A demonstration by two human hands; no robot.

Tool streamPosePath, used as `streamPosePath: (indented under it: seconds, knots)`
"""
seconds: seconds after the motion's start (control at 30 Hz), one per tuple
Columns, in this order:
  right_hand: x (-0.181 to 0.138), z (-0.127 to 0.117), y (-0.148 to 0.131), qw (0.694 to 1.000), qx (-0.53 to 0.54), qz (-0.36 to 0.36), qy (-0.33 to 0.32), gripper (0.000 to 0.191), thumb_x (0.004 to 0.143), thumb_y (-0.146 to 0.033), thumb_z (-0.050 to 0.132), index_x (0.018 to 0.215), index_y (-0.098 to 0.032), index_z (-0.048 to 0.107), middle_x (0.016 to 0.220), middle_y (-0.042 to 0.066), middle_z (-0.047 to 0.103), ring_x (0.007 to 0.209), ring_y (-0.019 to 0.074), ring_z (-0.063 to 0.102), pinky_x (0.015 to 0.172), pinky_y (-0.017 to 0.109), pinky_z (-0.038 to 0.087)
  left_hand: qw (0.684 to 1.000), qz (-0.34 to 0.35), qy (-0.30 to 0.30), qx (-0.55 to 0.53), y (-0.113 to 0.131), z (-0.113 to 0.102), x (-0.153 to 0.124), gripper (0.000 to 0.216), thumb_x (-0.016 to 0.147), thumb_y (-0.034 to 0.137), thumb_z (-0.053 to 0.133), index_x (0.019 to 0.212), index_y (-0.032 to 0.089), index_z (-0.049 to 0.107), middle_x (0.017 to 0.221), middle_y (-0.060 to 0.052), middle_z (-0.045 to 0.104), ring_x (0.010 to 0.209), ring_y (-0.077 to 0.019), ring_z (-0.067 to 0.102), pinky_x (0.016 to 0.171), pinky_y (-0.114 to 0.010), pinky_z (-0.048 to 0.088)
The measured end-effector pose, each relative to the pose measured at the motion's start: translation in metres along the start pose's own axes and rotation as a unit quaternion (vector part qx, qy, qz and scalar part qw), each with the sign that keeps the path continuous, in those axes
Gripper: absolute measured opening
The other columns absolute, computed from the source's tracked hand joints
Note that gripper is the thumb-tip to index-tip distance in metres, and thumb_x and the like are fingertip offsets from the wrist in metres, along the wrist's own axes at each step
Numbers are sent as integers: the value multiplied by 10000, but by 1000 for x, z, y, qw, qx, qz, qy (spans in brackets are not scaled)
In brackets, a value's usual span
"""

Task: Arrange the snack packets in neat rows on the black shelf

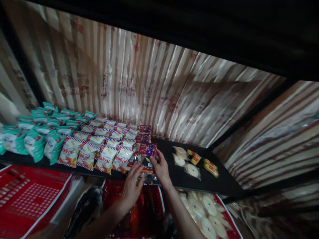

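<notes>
Right hand (161, 167), half-curled, gripped the dark packet (148, 155); left hand (133, 182), half-open, touched it, hold unclear; apparently row-laying; next move wanted squaring!

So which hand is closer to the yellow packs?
Right. The right hand is left of the yellow packs, with round white packs between; the left hand is farther left, at the lower left of the dark red packet.
</notes>
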State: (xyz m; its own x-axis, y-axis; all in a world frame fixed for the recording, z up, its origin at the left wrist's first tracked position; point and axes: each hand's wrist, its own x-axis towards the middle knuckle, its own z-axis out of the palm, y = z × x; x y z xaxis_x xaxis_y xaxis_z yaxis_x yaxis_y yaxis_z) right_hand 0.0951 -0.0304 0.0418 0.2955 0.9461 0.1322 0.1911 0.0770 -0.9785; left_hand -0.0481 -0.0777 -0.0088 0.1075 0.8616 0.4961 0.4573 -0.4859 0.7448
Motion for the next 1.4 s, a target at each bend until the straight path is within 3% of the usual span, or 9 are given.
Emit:
streamPosePath:
  seconds: [0.33, 0.5, 0.87, 1.0, 1.13, 1.27, 1.4]
  knots:
    - [49, 10, 0, 999, -38, -22, -11, 548, 725, -350, 583, 1230, -165, 482, 810, 24, 675, 672, 159, 610, 667, 288, 491, 990, 32, 22, 133, -6, 4, 50, 342, 841, 105, 367, 1098, 156, 587, 1157, -104, 602, 1118, -218, 529, 970, -417, 456]
    - [54, 15, 4, 994, -105, -30, -4, 563, 714, -329, 578, 1245, -161, 493, 721, -3, 639, 616, 146, 566, 625, 269, 458, 986, 34, 4, 162, -3, -1, 46, 317, 844, 89, 386, 1031, 202, 615, 1073, -71, 622, 1035, -202, 556, 917, -385, 483]
    - [48, 19, 0, 988, -146, -51, -2, 553, 725, -316, 557, 1257, -179, 489, 807, 17, 654, 675, 152, 576, 684, 279, 455, 976, 29, -14, 213, -5, -5, 41, 289, 863, 106, 394, 1019, 196, 620, 1062, -62, 627, 991, -193, 572, 870, -343, 497]
    - [61, 19, -1, 988, -144, -62, 6, 545, 723, -306, 539, 1251, -176, 502, 849, 24, 667, 679, 151, 580, 695, 278, 463, 974, 24, -41, 221, 0, -3, 59, 315, 850, 79, 382, 1033, 197, 610, 1078, -57, 625, 1008, -189, 566, 886, -339, 493]
    - [83, 18, -1, 981, -175, -77, 18, 430, 712, -299, 519, 1116, -186, 617, 944, 39, 677, 774, 170, 599, 767, 291, 464, 975, 22, -67, 211, 3, 3, 82, 321, 857, 82, 360, 1060, 166, 593, 1116, -77, 606, 1052, -192, 550, 934, -341, 463]
    - [108, 18, 2, 973, -220, -73, 18, 353, 708, -289, 506, 1006, -203, 674, 857, 22, 689, 776, 174, 615, 785, 297, 469, 974, 9, -93, 207, 3, 14, 99, 323, 827, 71, 382, 1072, 135, 583, 1130, -106, 593, 1085, -214, 535, 933, -349, 458]
    - [132, 20, 8, 966, -245, -73, 26, 326, 700, -254, 521, 978, -205, 683, 837, 20, 694, 773, 169, 628, 792, 299, 477, 981, -11, -80, 179, 4, 23, 117, 368, 795, 59, 399, 1118, 119, 563, 1168, -129, 573, 1127, -232, 511, 962, -378, 434]
